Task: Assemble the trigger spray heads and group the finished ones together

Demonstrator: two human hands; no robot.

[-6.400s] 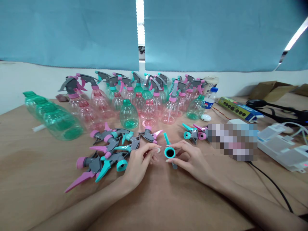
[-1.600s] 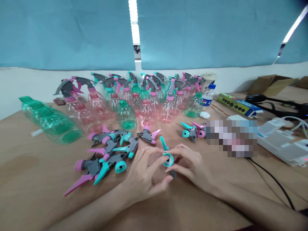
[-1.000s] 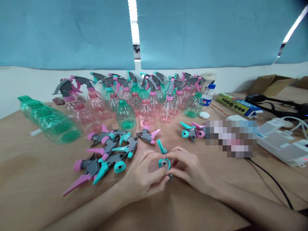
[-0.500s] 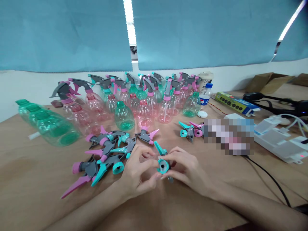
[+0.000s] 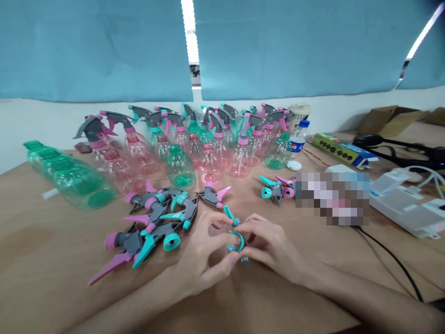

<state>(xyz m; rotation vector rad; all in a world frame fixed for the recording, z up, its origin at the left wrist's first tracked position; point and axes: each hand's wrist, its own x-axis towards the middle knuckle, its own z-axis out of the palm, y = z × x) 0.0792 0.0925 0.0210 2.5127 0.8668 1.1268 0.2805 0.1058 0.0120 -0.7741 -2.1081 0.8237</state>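
Observation:
Close to the table's front, both hands meet at a grey and teal trigger spray head (image 5: 233,247), its round collar facing me. My right hand (image 5: 269,241) grips it from the right, thumb and fingers closed at the collar. My left hand (image 5: 205,250) is closed on it from the left, index fingertip at the collar's opening and thumb at its lower edge. The teal trigger sticks up above the fingers; the rest of the head is mostly hidden. Left of my hands lies a pile of loose pink-grey and teal-grey spray heads (image 5: 156,213).
Spray bottles (image 5: 219,150), pink and green, some topped and some headless, stand at the back. Green bottles (image 5: 81,181) lean at left. Two spray heads (image 5: 274,191) lie right of centre, beside a blurred patch. A power strip (image 5: 399,199), box (image 5: 342,149) and black cable (image 5: 389,257) are at right.
My left index finger has moved onto the collar's opening, covering the inside that showed before. The collar has tilted slightly. The view has shifted a little; other things stay put.

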